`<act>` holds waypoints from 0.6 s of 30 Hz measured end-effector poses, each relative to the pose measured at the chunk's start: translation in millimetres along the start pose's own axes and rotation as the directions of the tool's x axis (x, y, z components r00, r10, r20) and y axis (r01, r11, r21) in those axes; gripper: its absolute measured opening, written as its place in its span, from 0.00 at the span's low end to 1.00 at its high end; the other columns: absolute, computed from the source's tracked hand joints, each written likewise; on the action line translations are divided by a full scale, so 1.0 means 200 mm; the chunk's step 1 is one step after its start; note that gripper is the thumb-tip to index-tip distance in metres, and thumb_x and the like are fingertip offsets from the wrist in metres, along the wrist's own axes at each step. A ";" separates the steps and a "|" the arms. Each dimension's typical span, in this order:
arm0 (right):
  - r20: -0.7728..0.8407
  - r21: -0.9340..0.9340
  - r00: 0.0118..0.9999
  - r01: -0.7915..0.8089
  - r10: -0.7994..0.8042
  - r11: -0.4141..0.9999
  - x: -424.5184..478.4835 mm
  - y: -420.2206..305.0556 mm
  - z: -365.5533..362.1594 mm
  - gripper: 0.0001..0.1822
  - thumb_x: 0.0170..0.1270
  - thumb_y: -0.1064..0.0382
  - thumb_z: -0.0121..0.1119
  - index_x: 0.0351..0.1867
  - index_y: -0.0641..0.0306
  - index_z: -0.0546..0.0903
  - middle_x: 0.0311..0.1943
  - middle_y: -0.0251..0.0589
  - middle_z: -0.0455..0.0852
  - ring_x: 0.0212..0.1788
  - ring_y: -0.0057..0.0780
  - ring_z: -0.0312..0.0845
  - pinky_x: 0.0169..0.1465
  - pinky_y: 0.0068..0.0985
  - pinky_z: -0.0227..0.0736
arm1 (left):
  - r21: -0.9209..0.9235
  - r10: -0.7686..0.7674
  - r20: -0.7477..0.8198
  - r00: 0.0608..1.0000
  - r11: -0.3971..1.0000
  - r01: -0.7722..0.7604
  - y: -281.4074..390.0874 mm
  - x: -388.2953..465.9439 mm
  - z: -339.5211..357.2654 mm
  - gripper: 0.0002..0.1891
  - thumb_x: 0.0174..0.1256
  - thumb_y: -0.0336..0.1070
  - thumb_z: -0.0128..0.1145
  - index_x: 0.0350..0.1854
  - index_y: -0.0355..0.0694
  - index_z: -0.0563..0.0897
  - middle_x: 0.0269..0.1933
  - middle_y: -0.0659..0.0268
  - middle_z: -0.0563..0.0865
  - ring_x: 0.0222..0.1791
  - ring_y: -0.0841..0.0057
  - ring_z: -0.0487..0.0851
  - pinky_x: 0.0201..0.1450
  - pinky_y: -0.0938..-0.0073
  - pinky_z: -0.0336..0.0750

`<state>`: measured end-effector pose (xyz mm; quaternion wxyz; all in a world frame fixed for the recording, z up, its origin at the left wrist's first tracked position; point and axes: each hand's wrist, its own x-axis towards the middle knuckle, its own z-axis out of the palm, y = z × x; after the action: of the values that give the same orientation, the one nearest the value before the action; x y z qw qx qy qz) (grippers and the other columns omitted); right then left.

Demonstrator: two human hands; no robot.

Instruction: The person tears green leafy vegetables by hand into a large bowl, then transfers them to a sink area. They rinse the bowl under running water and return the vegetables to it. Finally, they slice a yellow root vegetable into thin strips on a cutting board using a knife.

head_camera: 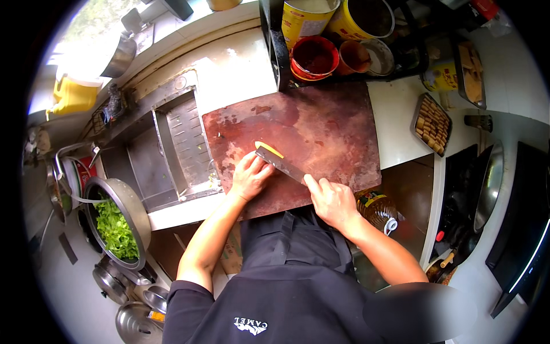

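A reddish-brown cutting board lies before me on the white counter. My right hand grips the handle end of a dark-bladed kitchen knife, whose blade slants up and left across the board. Along the blade's far side lies a thin yellow piece of food; its exact kind is unclear. At the near side of the blade's tip, my left hand has bent fingers against or very near the blade. Whether those fingers hold anything beneath them is hidden.
A steel sink is left of the board, with a pot of leafy greens nearer me. Red containers and yellow tins stand behind the board. At right are a tray of rolled pieces and, lower, an oil bottle.
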<state>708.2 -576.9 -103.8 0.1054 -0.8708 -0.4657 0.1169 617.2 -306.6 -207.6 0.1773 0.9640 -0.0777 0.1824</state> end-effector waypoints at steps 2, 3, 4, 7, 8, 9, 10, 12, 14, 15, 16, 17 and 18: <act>0.006 -0.022 1.000 0.016 -0.016 1.000 -0.01 -0.01 -0.01 0.26 0.73 0.62 0.62 0.71 0.61 0.79 0.30 0.41 0.84 0.29 0.36 0.91 0.35 0.33 0.87 | -0.004 -0.005 0.020 1.000 1.000 0.005 -0.01 -0.02 0.01 0.16 0.61 0.35 0.66 0.53 0.50 0.89 0.58 0.65 0.88 0.63 0.61 0.86 0.66 0.60 0.82; 0.010 -0.021 1.000 0.012 -0.012 1.000 -0.01 0.00 -0.01 0.25 0.73 0.63 0.62 0.70 0.61 0.80 0.30 0.41 0.84 0.29 0.37 0.91 0.34 0.33 0.87 | -0.002 -0.006 0.018 1.000 1.000 0.006 -0.01 -0.01 0.01 0.16 0.61 0.35 0.66 0.52 0.51 0.89 0.58 0.65 0.88 0.63 0.61 0.86 0.66 0.60 0.82; 0.014 -0.019 1.000 0.009 -0.009 1.000 0.00 0.00 -0.02 0.24 0.73 0.63 0.62 0.69 0.61 0.80 0.29 0.42 0.84 0.29 0.37 0.91 0.34 0.34 0.87 | 0.000 -0.007 0.016 1.000 1.000 0.007 0.00 -0.01 0.01 0.15 0.61 0.35 0.66 0.52 0.51 0.89 0.58 0.65 0.88 0.63 0.61 0.86 0.66 0.61 0.82; 0.024 0.012 1.000 0.000 0.000 1.000 0.02 0.00 -0.02 0.20 0.74 0.63 0.62 0.66 0.61 0.80 0.28 0.42 0.85 0.28 0.38 0.91 0.33 0.35 0.87 | 0.003 -0.002 0.019 1.000 1.000 0.002 -0.01 0.00 0.01 0.15 0.62 0.35 0.66 0.52 0.51 0.89 0.58 0.66 0.89 0.63 0.62 0.86 0.66 0.61 0.82; 0.028 0.027 1.000 -0.003 0.002 1.000 0.03 -0.01 -0.02 0.19 0.75 0.64 0.62 0.64 0.61 0.81 0.28 0.42 0.85 0.28 0.38 0.92 0.33 0.35 0.87 | 0.003 0.000 0.021 1.000 1.000 0.000 -0.01 0.00 0.00 0.16 0.63 0.35 0.66 0.53 0.52 0.90 0.58 0.66 0.89 0.63 0.62 0.86 0.66 0.61 0.82; 0.029 0.040 1.000 -0.007 0.005 0.999 0.04 -0.01 -0.02 0.18 0.75 0.64 0.62 0.63 0.61 0.81 0.27 0.42 0.85 0.27 0.39 0.92 0.32 0.35 0.87 | 0.002 0.001 0.023 1.000 1.000 -0.001 -0.01 0.00 0.00 0.16 0.63 0.35 0.65 0.54 0.52 0.90 0.58 0.65 0.89 0.63 0.62 0.86 0.66 0.62 0.82; 0.030 0.053 1.000 -0.010 0.009 0.999 0.05 0.00 -0.01 0.17 0.75 0.64 0.62 0.62 0.61 0.81 0.26 0.41 0.85 0.27 0.39 0.92 0.32 0.36 0.87 | 0.002 0.002 0.024 1.000 1.000 -0.002 -0.01 0.01 -0.01 0.17 0.63 0.35 0.65 0.55 0.52 0.90 0.58 0.65 0.88 0.63 0.62 0.86 0.66 0.62 0.83; 0.032 0.060 0.999 -0.008 0.006 0.998 0.08 0.01 0.03 0.16 0.76 0.63 0.62 0.61 0.61 0.81 0.26 0.41 0.85 0.27 0.40 0.92 0.31 0.36 0.87 | -0.008 0.001 0.032 0.999 1.000 0.000 -0.01 0.00 -0.01 0.19 0.61 0.35 0.66 0.55 0.52 0.90 0.60 0.64 0.88 0.63 0.61 0.85 0.67 0.61 0.82; 0.032 0.041 0.999 -0.004 0.003 0.999 0.09 0.05 0.14 0.16 0.76 0.63 0.63 0.61 0.60 0.81 0.26 0.41 0.85 0.27 0.40 0.92 0.31 0.35 0.87 | -0.031 0.002 0.040 0.999 1.000 -0.001 -0.02 0.00 0.01 0.22 0.55 0.36 0.66 0.55 0.51 0.90 0.62 0.62 0.87 0.65 0.59 0.83 0.68 0.59 0.80; 0.033 0.040 0.999 -0.012 0.010 0.999 0.10 0.04 0.13 0.16 0.76 0.63 0.63 0.61 0.60 0.81 0.26 0.41 0.85 0.27 0.40 0.92 0.31 0.35 0.87 | -0.029 0.001 0.025 1.000 1.000 0.000 -0.02 0.00 0.01 0.21 0.55 0.35 0.66 0.54 0.51 0.90 0.61 0.62 0.87 0.65 0.59 0.83 0.68 0.59 0.80; 0.033 0.038 0.999 -0.020 0.018 0.999 0.11 0.03 0.12 0.15 0.76 0.63 0.63 0.61 0.60 0.81 0.26 0.41 0.86 0.27 0.40 0.92 0.31 0.36 0.86 | -0.028 -0.001 0.011 1.000 1.000 0.001 -0.02 0.00 0.02 0.20 0.55 0.35 0.66 0.54 0.51 0.90 0.61 0.62 0.87 0.64 0.59 0.83 0.68 0.59 0.80; 0.034 0.037 0.999 -0.027 0.026 0.999 0.11 0.02 0.10 0.15 0.76 0.63 0.63 0.61 0.60 0.81 0.26 0.41 0.86 0.27 0.40 0.92 0.31 0.36 0.86 | -0.027 -0.002 -0.003 1.000 1.000 0.002 -0.02 -0.01 0.02 0.20 0.55 0.35 0.66 0.53 0.51 0.90 0.60 0.62 0.87 0.64 0.59 0.83 0.68 0.59 0.80; 0.019 0.045 1.000 -0.019 0.018 0.999 0.11 0.00 0.06 0.15 0.76 0.63 0.63 0.60 0.60 0.81 0.26 0.41 0.86 0.27 0.40 0.92 0.31 0.36 0.86 | -0.026 -0.006 0.007 1.000 1.000 0.006 -0.02 0.00 0.01 0.18 0.58 0.35 0.66 0.53 0.51 0.90 0.60 0.63 0.88 0.64 0.60 0.84 0.68 0.60 0.81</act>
<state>716.3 -558.4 -118.1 0.1198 -0.8714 -0.4558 0.1363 618.8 -304.1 -210.7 0.1901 0.9624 -0.0777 0.1776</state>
